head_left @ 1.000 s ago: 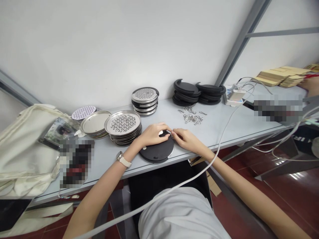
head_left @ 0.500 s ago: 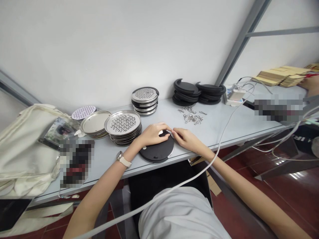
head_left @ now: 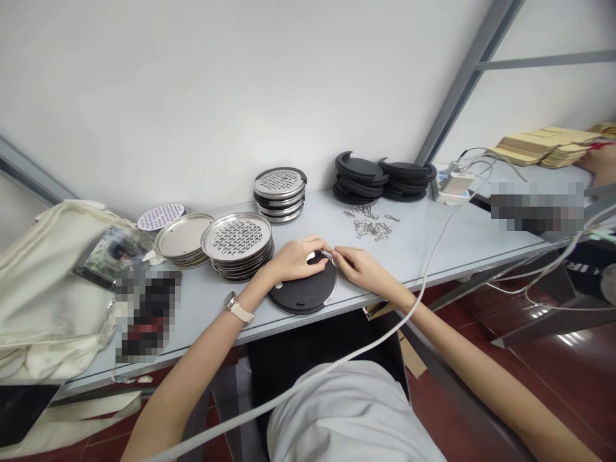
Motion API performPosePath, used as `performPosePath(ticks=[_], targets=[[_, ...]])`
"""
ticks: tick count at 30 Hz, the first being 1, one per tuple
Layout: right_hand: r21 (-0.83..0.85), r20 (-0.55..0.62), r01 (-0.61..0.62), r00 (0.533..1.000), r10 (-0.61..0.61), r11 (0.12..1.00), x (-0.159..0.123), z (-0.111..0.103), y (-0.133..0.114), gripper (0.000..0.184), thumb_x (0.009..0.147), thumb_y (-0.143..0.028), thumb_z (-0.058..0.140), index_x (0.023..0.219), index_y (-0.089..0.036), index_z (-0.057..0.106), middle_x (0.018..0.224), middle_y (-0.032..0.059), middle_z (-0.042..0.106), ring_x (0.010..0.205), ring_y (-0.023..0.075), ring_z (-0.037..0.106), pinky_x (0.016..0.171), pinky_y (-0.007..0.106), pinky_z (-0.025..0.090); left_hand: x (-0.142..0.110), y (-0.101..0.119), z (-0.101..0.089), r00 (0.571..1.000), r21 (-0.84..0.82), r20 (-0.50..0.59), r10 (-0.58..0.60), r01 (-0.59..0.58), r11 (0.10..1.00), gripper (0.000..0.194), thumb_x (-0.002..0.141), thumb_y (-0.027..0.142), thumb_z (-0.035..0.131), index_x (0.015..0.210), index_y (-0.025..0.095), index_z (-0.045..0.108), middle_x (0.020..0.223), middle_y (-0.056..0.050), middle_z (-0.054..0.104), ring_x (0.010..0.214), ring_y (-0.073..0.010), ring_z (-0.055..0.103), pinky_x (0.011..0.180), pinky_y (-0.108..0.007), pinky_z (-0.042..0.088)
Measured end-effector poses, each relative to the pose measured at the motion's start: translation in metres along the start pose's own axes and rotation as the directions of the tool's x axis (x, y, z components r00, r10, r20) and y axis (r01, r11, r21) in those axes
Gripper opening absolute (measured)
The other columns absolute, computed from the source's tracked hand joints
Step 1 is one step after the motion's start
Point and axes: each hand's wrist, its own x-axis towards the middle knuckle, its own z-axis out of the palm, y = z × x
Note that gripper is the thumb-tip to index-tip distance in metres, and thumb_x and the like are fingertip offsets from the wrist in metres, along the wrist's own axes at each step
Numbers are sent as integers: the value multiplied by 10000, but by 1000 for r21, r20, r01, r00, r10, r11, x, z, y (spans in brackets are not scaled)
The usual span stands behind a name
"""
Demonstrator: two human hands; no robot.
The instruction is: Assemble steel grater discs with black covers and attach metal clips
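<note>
A round black disc (head_left: 301, 294) with a shiny metal rim at its right edge lies flat near the table's front edge. My left hand (head_left: 297, 258) rests over its far side, fingers curled onto the disc, thumb and forefinger near the far edge. My right hand (head_left: 359, 266) is closed in a pinch on a small metal clip (head_left: 328, 256) at the disc's far right edge. Fingertips partly hide the clip, so I cannot tell whether it is hooked to the disc. Several loose metal clips (head_left: 370, 228) lie farther back.
Left of the disc stand stacked metal grater plates (head_left: 237, 239) and plain plates (head_left: 185, 236). Behind are rimmed grater discs (head_left: 280, 186) and black covers (head_left: 360, 172). A white cable (head_left: 366, 350) hangs across the front. At right are a power strip (head_left: 452, 186) and wooden pieces (head_left: 539, 144).
Both hands stay at the disc's far edge. The right fingertips have shifted very slightly around the clip; everything else looks the same.
</note>
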Motion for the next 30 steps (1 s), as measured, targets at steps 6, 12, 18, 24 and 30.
performPosePath(ticks=[6, 12, 18, 24, 30], targets=[[30, 32, 46, 998, -47, 999, 0, 0, 1, 314, 991, -289, 328, 832, -177, 574, 753, 48, 628, 645, 156, 538, 648, 265, 374, 0, -1, 1, 1000, 10, -8, -11, 11, 1000, 173, 855, 273, 533, 988, 204, 620, 986, -24, 626, 835, -145, 609, 743, -242, 462], [24, 39, 50, 998, -51, 998, 1, 0, 3, 323, 992, -285, 334, 801, -176, 571, 754, 50, 626, 649, 154, 538, 651, 264, 379, 0, 0, 1, 1000, 18, -5, -10, 10, 1000, 176, 856, 274, 531, 993, 200, 615, 986, -22, 625, 839, -147, 609, 737, -243, 456], [29, 48, 54, 997, -55, 998, 2, 0, 3, 332, 991, -300, 326, 787, -183, 560, 740, 48, 620, 663, 158, 549, 660, 266, 388, 0, -1, 2, 1000, 13, -6, -7, 7, 1000, 176, 856, 271, 533, 995, 206, 618, 987, -21, 630, 850, -147, 612, 747, -243, 460], [41, 53, 58, 997, -60, 997, 2, -1, 0, 322, 981, -303, 342, 763, -182, 546, 693, 32, 593, 633, 147, 528, 640, 259, 384, 0, -1, 2, 1000, 6, -7, -11, 11, 1000, 181, 854, 271, 537, 995, 207, 630, 998, -22, 640, 865, -152, 616, 768, -252, 468], [46, 52, 55, 997, -58, 997, 2, -2, 0, 300, 973, -286, 356, 755, -180, 534, 682, 23, 574, 626, 140, 516, 631, 255, 374, 0, -1, 2, 1000, 4, -8, -11, 11, 1000, 191, 857, 277, 540, 1009, 204, 629, 1010, -23, 646, 875, -154, 621, 770, -253, 472]])
